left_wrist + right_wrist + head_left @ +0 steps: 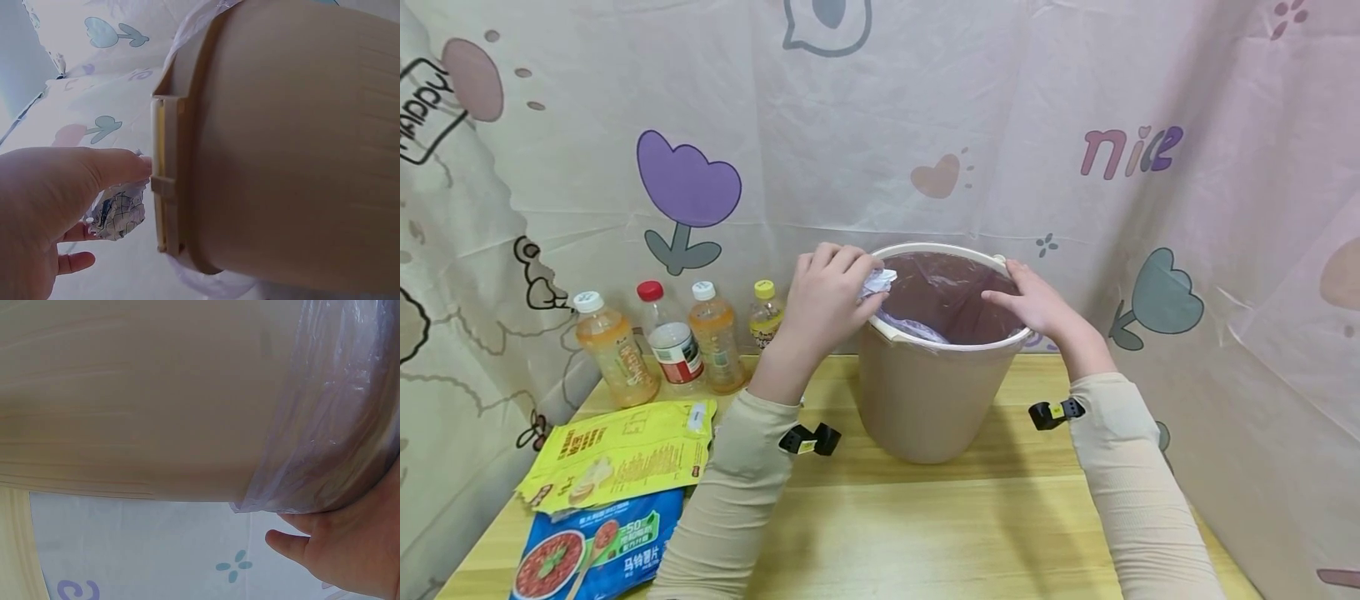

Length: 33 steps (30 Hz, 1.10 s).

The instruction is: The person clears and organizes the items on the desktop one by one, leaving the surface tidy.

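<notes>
One hand, the left hand [829, 296], pinches crumpled paper [878, 282] by the bin [932, 400]; the right hand [1039, 302] rests spread across from it. I think it's throwing-away time: next, paper over the hole, then let go.

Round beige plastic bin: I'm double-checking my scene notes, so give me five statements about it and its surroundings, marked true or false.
1. A translucent purplish plastic liner lines the bin. True.
2. The left grip holds crumpled white paper. True.
3. The bin lies on its side. False: it stands upright.
4. The flat printed yellow packet overlaps the flat printed blue packet. True.
5. Both packets lie right of the bin. False: they lie left.
</notes>
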Available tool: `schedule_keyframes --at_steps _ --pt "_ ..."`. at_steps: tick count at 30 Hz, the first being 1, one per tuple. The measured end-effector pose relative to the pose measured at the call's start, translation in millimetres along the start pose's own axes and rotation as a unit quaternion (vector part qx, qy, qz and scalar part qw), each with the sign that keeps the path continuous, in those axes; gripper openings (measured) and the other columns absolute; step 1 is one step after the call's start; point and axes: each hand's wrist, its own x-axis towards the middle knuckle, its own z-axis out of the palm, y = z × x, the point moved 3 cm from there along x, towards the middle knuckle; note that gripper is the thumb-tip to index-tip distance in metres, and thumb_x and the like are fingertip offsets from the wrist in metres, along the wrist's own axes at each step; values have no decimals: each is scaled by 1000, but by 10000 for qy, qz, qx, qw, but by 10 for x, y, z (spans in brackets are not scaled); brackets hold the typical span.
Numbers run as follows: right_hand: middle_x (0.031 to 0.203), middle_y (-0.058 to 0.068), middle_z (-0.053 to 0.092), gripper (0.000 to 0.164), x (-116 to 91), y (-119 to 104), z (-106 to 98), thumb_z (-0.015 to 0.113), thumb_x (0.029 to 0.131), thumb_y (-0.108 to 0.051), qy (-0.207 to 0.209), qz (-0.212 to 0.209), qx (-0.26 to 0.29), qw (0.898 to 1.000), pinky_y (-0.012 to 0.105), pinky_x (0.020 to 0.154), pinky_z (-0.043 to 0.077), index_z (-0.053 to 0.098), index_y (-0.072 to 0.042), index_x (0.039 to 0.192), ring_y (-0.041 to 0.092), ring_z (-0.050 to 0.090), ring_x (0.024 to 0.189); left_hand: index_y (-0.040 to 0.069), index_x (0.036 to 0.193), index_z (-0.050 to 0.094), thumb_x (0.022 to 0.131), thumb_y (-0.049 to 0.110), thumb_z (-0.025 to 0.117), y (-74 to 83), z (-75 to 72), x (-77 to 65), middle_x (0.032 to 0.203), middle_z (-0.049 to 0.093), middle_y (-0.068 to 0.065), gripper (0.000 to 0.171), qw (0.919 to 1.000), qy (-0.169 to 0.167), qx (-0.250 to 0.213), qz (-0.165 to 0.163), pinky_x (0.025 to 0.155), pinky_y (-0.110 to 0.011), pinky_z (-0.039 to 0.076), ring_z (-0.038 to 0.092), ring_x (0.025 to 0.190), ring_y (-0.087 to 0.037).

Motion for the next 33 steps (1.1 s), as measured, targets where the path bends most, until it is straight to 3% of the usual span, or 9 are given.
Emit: schedule_keyframes --at_steps 6,15,23,33 --pt "162 24 5 86 -1 -3 3 46 97 -50 2 23 -13 10000 60 120 8 7 -1 155 43 4 150 18 111 65 87 35 69 62 82 96 114 67 -1 30 9999 -130 -89 5 88 -46 42 53 107 -27" --pt "162 24 4 86 -19 -8 4 47 97 -50 -27 61 -10 10000 60 120 8 6 -1 155 43 3 150 22 116 63 90 40 66 217 212 225 119 65 4 32 9969 -746 -227 -74 91 -44 40 51 114 -24" --pt "162 25 5 85 -13 -29 -3 47 97 -48 -5 34 1 10000 60 120 7 7 0 155 43 4 150 23 117 63 89 41 67 340 336 320 122 65 6 33 9937 -1061 -350 -85 92 -42 41 50 117 -24" --pt "162 24 7 82 -7 -28 -6 48 97 -45 14 3 34 10000 63 118 12 9 -2 156 45 9 149 25 117 61 91 41 65 391 437 436 122 64 7 31 9894 -1367 -448 -173 95 -43 40 49 118 -23"
